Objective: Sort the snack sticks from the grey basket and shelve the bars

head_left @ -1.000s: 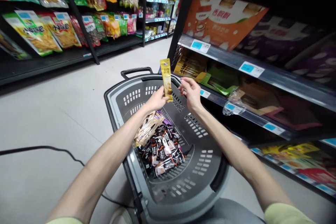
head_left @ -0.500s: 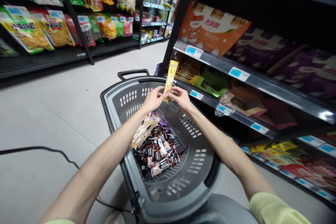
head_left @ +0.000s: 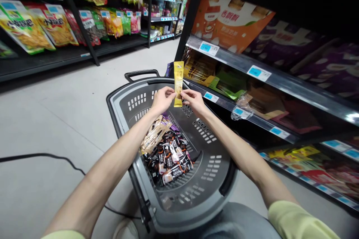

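Note:
A slim yellow stick sachet [head_left: 178, 78] stands upright between my two hands, above the far part of a grey shopping basket [head_left: 164, 226]. My left hand [head_left: 163, 99] pinches its left edge near the lower end. From the other side, my right hand [head_left: 193, 101] grips the right edge with thumb and finger. Down in the basket lie several black stick sachets [head_left: 172, 157], heaped toward the left. Beige sachets [head_left: 154, 134] rest beside them, with a few purple ones [head_left: 172, 124] partly under my left forearm.
Shelving on the right carries an orange drink carton [head_left: 230, 22], purple cartons [head_left: 291, 44] and open boxes of sachets [head_left: 198, 71]. Snack bags [head_left: 24, 26] fill the shelves at left. A black cable [head_left: 42, 155] runs across the floor. The basket's black handle [head_left: 141, 73] sticks out at the far end.
The yellow sachet has turned from a slant to nearly upright, its front now facing me. My right hand has shifted slightly to the sachet's right edge. The view has tipped slightly.

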Available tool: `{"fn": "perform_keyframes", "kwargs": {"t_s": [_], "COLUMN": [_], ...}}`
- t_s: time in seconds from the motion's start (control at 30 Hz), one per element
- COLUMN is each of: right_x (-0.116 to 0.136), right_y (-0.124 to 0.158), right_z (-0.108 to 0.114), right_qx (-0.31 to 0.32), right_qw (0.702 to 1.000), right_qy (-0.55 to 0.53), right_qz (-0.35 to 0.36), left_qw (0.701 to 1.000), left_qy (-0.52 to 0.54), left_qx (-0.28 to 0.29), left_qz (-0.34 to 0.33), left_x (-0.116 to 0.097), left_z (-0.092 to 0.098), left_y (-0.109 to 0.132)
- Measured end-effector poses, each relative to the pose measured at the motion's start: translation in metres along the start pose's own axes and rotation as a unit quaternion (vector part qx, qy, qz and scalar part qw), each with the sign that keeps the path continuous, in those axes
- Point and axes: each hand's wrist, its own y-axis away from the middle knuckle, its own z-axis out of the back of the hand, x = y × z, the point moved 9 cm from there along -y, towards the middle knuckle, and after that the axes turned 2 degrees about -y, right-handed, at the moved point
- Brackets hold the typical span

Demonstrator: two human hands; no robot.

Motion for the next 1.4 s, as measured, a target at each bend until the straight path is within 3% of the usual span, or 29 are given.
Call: {"fn": "perform_keyframes", "kwargs": {"t_s": [0.33,0.7,1.03,1.4], "right_x": [0.0056,0.0077,0.0073,0.0070], "right_y": [0.0009,0.0013,0.0020,-0.0010], "right_z": [0.0009,-0.0004,-0.0011,0.0041], "right_qx": [-0.002,-0.010,-0.010,-0.017], "right_qw": [0.999,1.000,1.000,0.999], "right_qy": [0.019,-0.010,0.014,-0.033], "right_qz": [0.025,0.002,0.005,0.024], "left_qw": [1.000,0.999,0.999,0.999], "left_qy": [-0.001,0.015,0.051,0.030], "left_qx": [0.006,0.025,-0.004,0.016], "left_qz": [0.004,0.018,-0.003,-0.006], "left_x": [-0.0042,-0.0040,-0.0009,-0.0039], "left_z": [0.0028,0.0004,-0.0012,-0.0031], "left_y": [0.0016,0.0035,0.0001,0.0022]}}
